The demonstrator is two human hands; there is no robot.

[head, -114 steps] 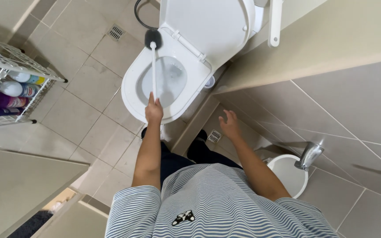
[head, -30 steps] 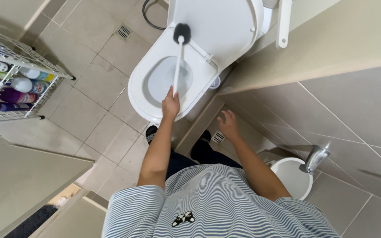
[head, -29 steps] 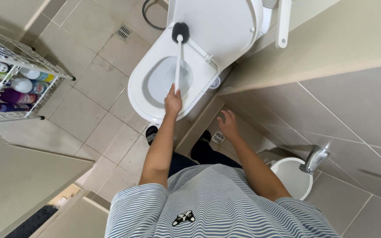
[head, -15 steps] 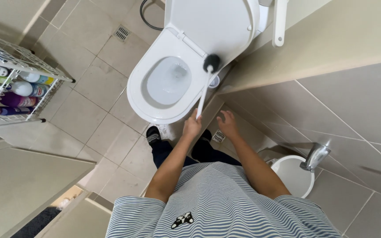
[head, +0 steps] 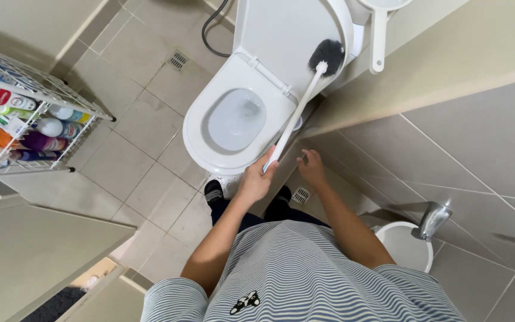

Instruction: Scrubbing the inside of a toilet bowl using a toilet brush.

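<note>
Nearest to us, below the striped shirt (head: 305, 274), both forearms reach forward over the tiled floor (head: 144, 149). Our left hand (head: 256, 180) is clamped round the lower end of the white handle of the toilet brush (head: 296, 113); fingers wrapped, firm grip. Our right hand (head: 312, 169) hangs just beside it, fingers loosely curled, holding nothing and touching nothing we can make out. The two hands are near each other but apart.

Brush position: the handle slants up and to the right from the left hand, crossing the right edge of the toilet seat (head: 204, 149). The black bristle head (head: 327, 55) sits up against the raised lid (head: 287, 36), clear of the bowl (head: 235, 119) and not in the water.

Status, our read: the head is out of the bowl, so the scrub inside looks done or paused. Water in the bowl looks clear; we cannot tell from this height whether the rim underside is clean. Left, as far as we can see: the brush is in hand and not parked, and no holder shows that we can identify. Seat down, lid up.

Further out: a white bucket (head: 406, 247) under a metal tap (head: 433, 219) at the right wall, a wire rack of bottles (head: 31, 128) at the left edge of the floor, a floor drain (head: 177, 60) and a dark hose (head: 214, 27) at the far side beside the toilet.
</note>
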